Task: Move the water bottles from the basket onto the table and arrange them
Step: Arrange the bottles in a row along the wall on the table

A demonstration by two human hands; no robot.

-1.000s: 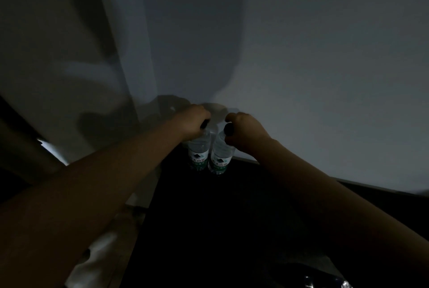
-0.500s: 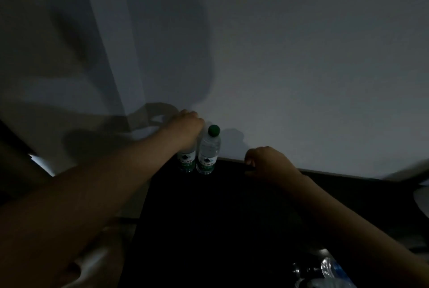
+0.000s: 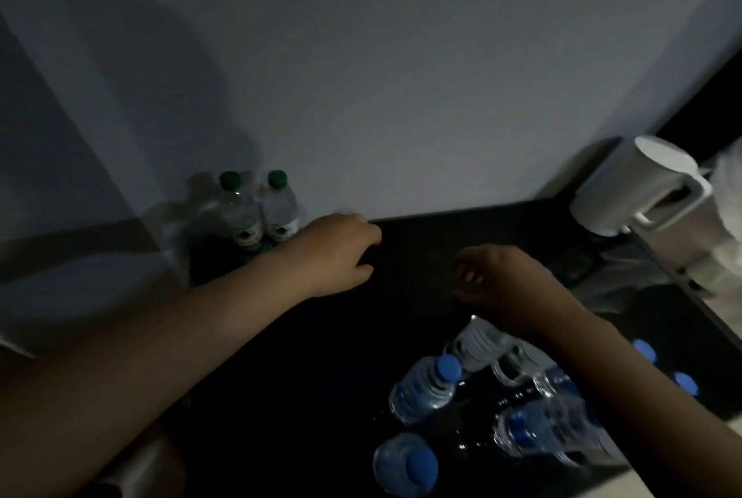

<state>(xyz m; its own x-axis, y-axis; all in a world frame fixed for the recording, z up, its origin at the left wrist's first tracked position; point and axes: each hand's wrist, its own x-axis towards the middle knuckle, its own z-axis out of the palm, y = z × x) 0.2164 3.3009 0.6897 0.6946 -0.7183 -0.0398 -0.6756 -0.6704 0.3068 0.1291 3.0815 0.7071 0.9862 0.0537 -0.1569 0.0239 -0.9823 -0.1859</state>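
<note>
beside the pale grey wall (image 3: 401,95), two clear green-capped plastic bottles (image 3: 257,212) now stand released; left hand (image 3: 341,252), right hand (image 3: 510,284) empty, loosely curled; clear blue-capped bottles (image 3: 425,389) likely next.

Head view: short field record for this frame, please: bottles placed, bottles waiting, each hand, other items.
placed: two clear green-capped water bottles, upright, side by side at the wall on the black table
waiting: clear blue-capped water bottles, lower right, some tilted
left hand: empty, beside the green-capped pair
right hand: empty, above the blue-capped bottles
other: white jug with handle, far right
</note>
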